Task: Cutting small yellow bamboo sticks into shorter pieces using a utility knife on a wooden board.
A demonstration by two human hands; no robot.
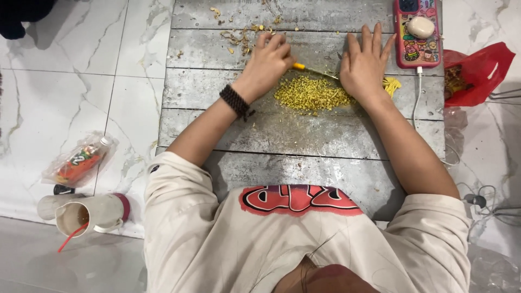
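L hand [267,61] clenched on knife [313,70] handle; R hand [364,64] flat, fingers spread, pressing blade over yellow bits [310,94].

- Thin knife with yellow handle [310,69]: lies nearly flat across grey wooden board, blade pointing right.
- Heap of finely chopped yellow-green bits [310,94]: just below blade, mid-board.

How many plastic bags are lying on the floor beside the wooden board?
2. A clear plastic bag with orange contents lies on the tiles at the left of the wooden board, and a red plastic bag lies at its right, near the phone. Others may lie out of view.
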